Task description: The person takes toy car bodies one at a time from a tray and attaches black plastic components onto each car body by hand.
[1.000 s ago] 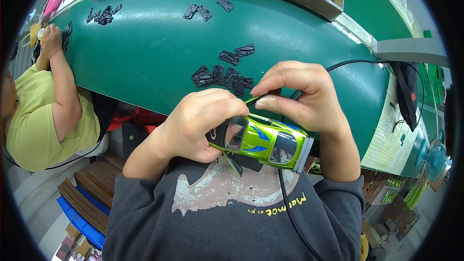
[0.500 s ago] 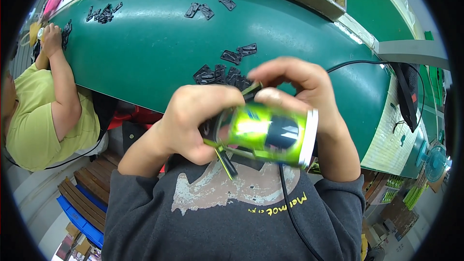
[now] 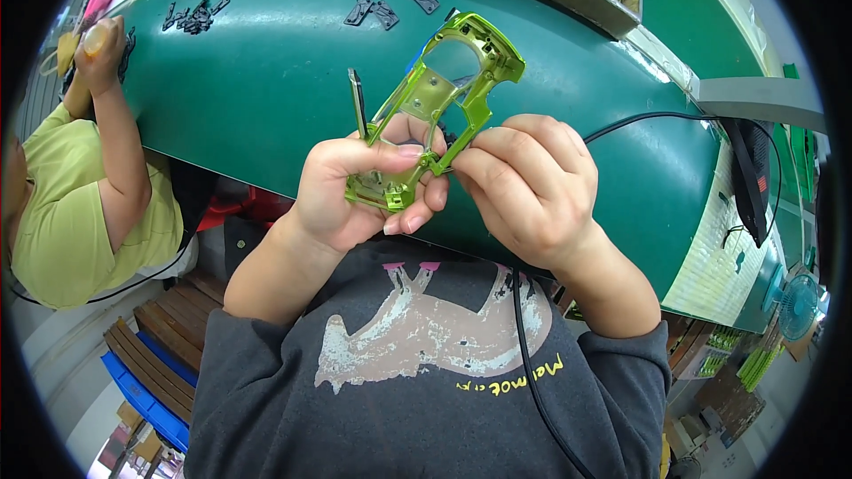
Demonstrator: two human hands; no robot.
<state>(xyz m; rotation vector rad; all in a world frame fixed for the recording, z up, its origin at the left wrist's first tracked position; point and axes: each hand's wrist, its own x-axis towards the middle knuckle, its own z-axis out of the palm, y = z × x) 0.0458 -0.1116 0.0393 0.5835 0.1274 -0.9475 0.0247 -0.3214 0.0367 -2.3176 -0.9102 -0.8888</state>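
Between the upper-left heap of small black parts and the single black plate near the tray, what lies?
Two flat black plates lie there, with green tabletop showing, in the head view.

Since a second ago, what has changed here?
The green toy car body has been flipped, its inside now facing the camera, and swung forward, away from the shirt. The left hand still holds it; the right hand stays at its side. The far black parts lie as before.

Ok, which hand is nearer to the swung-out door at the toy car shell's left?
Left. The left hand grips the green toy car shell just below the swung-out door; the right hand is farther off, at the shell's opposite edge.
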